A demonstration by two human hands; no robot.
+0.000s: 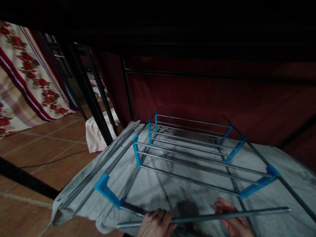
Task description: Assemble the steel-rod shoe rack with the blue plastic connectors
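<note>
My left hand (156, 224) is closed around a loose metal tube (202, 218) at the near edge of the rack, close to the tube's left end. My right hand (232, 215) is beside the tube's right half, its fingers loosely extended; the tube crosses in front of them. A partly built rack (187, 153) lies in front of me, with several grey rods joined to blue plastic brackets. The nearest left bracket (108, 192) has a short rod running toward my left hand. On the right, a blue bracket (259, 184) joins the side tube.
The rack lies on a grey blanket (197, 194). Several loose tubes (98, 168) lie along its left side. Dark metal posts (86, 89) and a dark overhead surface frame the space, with a red panel (197, 95) behind. A striped cloth (98, 130) hangs left, above tiled floor (56, 141).
</note>
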